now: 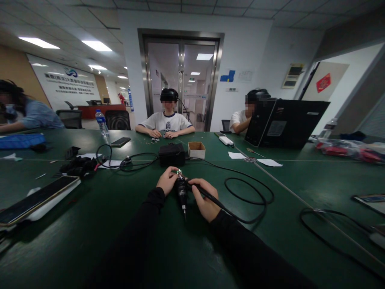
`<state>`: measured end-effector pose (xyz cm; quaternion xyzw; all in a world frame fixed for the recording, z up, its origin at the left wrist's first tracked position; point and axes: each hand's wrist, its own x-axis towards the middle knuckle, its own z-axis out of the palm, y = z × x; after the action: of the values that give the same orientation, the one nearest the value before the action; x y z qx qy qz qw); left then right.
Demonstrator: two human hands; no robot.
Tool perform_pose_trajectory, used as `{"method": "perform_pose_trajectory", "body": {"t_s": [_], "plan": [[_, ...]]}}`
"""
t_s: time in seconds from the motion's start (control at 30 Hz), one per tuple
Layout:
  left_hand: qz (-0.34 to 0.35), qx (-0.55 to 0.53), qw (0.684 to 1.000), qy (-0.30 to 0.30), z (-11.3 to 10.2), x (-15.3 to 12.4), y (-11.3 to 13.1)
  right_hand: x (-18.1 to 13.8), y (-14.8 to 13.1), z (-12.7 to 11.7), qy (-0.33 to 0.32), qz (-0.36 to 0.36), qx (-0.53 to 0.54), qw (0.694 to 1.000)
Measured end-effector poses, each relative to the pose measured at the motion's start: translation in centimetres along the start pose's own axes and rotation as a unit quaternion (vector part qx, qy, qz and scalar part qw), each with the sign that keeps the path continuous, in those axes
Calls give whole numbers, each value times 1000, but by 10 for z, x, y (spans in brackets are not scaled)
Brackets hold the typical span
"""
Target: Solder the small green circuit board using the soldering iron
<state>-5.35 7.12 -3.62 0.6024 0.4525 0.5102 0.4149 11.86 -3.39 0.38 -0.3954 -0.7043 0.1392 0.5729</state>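
Observation:
My left hand (167, 181) is closed, with thumb and forefinger pinching a small green-and-white circuit board (179, 172). Just below the board, between my hands, is a black electric screwdriver (182, 190), its thin metal bit pointing back toward me. My right hand (206, 199) has its fingers curled beside the screwdriver's rear end. A black cord (215, 200) passes between its thumb and forefinger and loops off to the right. Whether those fingertips also touch the board is too small to see.
Beyond my hands stand a black power box (171, 154) and a small open carton (196, 150). Cables and a phone (39, 200) lie left. A computer tower (285, 122), paper slips (270, 162) and a screwdriver (255, 152) are right. Other people sit around the green table (120, 257).

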Motion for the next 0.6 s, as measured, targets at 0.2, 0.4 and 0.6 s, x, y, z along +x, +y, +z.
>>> {"method": "perform_pose_trajectory", "body": {"t_s": [0.2, 0.4, 0.6], "plan": [[4, -2, 1000, 2, 0, 1, -2, -1, 1, -1, 16, 2, -6, 1000], [7, -6, 1000, 1, 0, 0, -1, -1, 4, 0, 14, 4, -7, 1000], [6, 4, 1000, 14, 1, 0, 2, 0, -2, 0, 19, -7, -1, 1000]]}}
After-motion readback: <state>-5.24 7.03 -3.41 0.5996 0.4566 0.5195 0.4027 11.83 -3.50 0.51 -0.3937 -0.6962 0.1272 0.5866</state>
